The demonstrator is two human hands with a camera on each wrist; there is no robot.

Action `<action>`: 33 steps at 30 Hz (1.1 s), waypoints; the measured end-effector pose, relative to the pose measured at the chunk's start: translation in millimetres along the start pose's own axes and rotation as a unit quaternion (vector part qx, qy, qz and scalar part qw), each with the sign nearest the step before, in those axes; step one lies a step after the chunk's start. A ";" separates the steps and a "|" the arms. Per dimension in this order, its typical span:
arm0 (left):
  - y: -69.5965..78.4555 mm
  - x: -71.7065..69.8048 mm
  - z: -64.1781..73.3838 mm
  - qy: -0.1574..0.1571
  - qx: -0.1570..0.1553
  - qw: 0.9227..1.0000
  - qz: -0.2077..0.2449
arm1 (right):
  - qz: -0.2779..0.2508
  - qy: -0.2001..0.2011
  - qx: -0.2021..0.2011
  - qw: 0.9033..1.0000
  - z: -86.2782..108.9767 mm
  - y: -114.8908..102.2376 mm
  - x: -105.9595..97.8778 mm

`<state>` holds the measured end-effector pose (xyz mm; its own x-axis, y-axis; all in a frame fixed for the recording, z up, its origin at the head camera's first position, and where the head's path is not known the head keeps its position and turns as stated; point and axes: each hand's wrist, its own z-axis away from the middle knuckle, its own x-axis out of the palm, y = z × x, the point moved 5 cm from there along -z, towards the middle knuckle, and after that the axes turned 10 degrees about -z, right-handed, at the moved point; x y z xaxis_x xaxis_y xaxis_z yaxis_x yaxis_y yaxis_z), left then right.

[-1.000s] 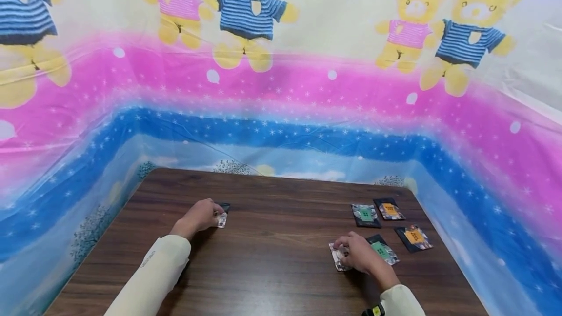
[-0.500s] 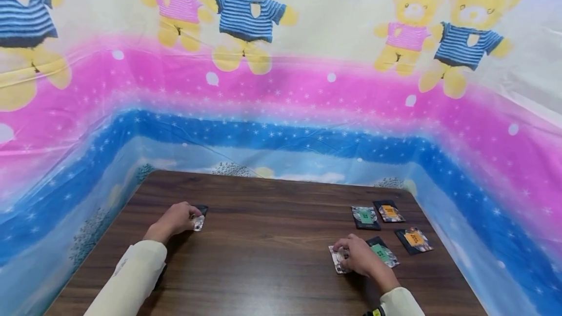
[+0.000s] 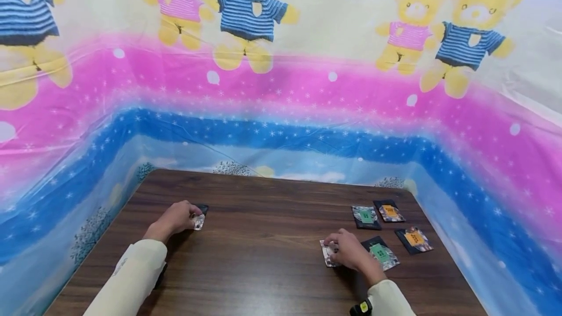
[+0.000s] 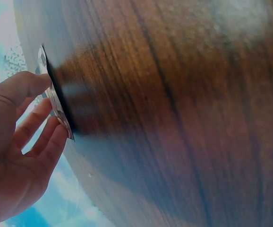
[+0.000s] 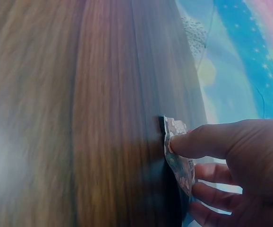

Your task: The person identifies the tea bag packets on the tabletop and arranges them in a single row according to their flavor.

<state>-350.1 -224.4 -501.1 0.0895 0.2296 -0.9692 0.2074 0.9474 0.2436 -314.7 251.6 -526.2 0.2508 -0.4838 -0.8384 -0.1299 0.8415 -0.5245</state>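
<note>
At the left of the table [image 3: 259, 243], my left hand [image 3: 176, 218] pinches a small flat sachet [image 3: 199, 220] with a dark end and a pale patterned end. The left wrist view has the thumb and fingertips on this sachet [image 4: 57, 105], low over the wood. On the right, my right hand [image 3: 349, 251] grips a second pale patterned sachet [image 3: 326, 253], partly covered by the fingers. Its thumb presses the face of that sachet [image 5: 178, 153] in the right wrist view, with fingertips at its far edge. A black sachet with a green label [image 3: 381, 252] lies just beside the right hand.
Behind the right hand lie another green-labelled sachet [image 3: 366, 216] and an orange-labelled one [image 3: 389, 210]. A second orange-labelled sachet [image 3: 413, 239] lies near the table's right edge. A bear-printed cloth [image 3: 281, 130] hangs around the back and sides.
My left hand slid left with its sachet, then stopped. In the last half second my right hand shifted slightly left with its sachet, exposing more of the green-labelled one beside it.
</note>
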 end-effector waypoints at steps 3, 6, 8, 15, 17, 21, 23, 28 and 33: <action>-0.2 0.0 -0.3 -0.001 -0.003 1.000 -0.002 | 0.000 0.008 -0.007 1.000 -6.5 -8.0 4.5; 0.6 0.8 -0.4 -0.003 -0.008 1.000 -0.001 | 0.002 0.013 -0.009 1.000 -14.0 -17.4 9.4; 0.7 1.3 -0.6 -0.003 -0.011 1.000 -0.002 | 0.000 0.013 -0.012 1.000 -19.6 -24.6 12.5; -1.2 2.4 -1.6 -0.005 -0.017 1.000 -0.003 | -0.009 0.012 -0.031 0.999 -34.6 -47.8 23.6; -1.8 2.7 -2.1 -0.006 -0.017 1.000 -0.003 | -0.008 0.012 -0.038 0.999 -38.5 -53.5 26.3; -1.2 0.9 -2.5 -0.004 -0.013 1.000 0.001 | -0.003 0.023 -0.059 0.998 -46.8 -67.7 29.2; -0.4 0.6 -3.0 -0.003 -0.013 1.000 0.003 | -0.001 0.030 -0.065 0.997 -50.7 -73.9 31.5; 1.7 2.4 -2.1 -0.005 -0.019 1.000 0.007 | -0.001 0.031 -0.078 0.996 -58.6 -90.0 41.7; 0.2 1.9 1.5 -0.004 -0.029 1.000 0.011 | -0.005 0.024 -0.081 0.996 -67.3 -109.0 53.7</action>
<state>-348.4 -224.1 -502.8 0.1019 0.2490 -0.9631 0.1485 0.9535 0.2622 -351.6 117.7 -524.0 0.2068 -0.5059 -0.8374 -0.2819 0.7888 -0.5462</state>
